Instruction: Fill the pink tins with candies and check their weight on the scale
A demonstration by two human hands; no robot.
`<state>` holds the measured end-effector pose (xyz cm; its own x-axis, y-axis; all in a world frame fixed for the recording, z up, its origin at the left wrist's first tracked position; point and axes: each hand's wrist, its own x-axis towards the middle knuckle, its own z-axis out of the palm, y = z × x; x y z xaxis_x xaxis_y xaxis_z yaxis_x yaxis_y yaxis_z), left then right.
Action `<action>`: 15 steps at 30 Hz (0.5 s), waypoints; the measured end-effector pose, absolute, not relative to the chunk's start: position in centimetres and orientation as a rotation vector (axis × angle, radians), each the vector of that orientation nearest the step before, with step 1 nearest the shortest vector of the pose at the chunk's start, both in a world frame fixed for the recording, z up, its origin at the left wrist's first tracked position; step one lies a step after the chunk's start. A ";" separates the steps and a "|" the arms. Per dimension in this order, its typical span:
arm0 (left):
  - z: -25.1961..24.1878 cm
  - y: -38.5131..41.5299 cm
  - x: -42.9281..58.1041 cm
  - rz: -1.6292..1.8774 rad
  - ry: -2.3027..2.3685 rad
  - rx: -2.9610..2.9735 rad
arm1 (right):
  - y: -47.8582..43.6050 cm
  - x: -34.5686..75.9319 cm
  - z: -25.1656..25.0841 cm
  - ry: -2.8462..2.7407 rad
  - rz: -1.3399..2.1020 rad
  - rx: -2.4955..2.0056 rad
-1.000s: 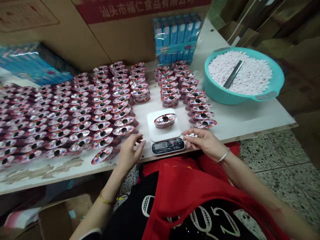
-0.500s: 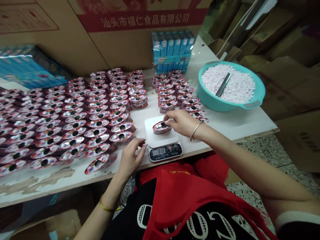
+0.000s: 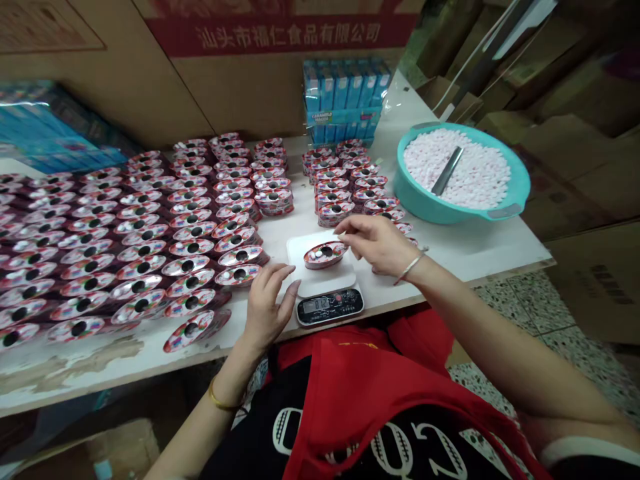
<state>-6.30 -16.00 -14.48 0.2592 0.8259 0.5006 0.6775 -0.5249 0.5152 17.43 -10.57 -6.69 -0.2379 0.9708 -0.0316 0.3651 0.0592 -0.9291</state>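
Observation:
A small oval red-and-white pouch (image 3: 325, 255) stands on the white plate of a kitchen scale (image 3: 331, 308). On its top are a round dark hole and a couple of white candies. My right hand (image 3: 374, 245) hovers at the pouch's right end, fingertips drawn together in a pinch; whatever they hold, if anything, is too small to make out. To the left of the scale, my left hand (image 3: 269, 303) is empty, its thumb apart from the fingers. The scale's display is lit with digits.
Rows of similar pouches (image 3: 187, 265) fill the table's left side, with a smaller group (image 3: 333, 185) behind the scale. At right stands a turquoise basin (image 3: 425, 200) of white candies with a metal scoop (image 3: 447, 171). Blue box packs (image 3: 345, 100) and large cartons (image 3: 265, 87) line the back.
My right hand has moved slightly right, off the pouch's top, leaving the hole uncovered. My left hand has shifted a little toward the scale.

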 end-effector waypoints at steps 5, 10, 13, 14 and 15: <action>-14.8 -15.9 -6.8 1.178 1.447 2.296 | -14.6 20.3 -8.0 -1.064 1.621 -1.260; -14.8 -15.6 -6.6 1.195 1.437 2.357 | -18.6 21.2 -11.4 -0.782 1.730 -1.322; -14.8 -15.4 -6.1 1.199 1.408 2.434 | -19.5 21.0 -12.7 -0.807 1.728 -1.322; -14.9 -15.4 -6.0 1.193 1.407 2.456 | -19.5 20.9 -12.9 -0.831 1.722 -1.317; -14.9 -15.3 -5.9 1.183 1.410 2.477 | -19.4 20.7 -13.0 -0.855 1.715 -1.309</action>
<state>-5.87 -15.32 -14.95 0.2894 0.7540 0.5897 0.7116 -0.5815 0.3943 20.71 -19.38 -12.99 -0.1466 0.8900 -0.4317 -0.1914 -0.4537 -0.8704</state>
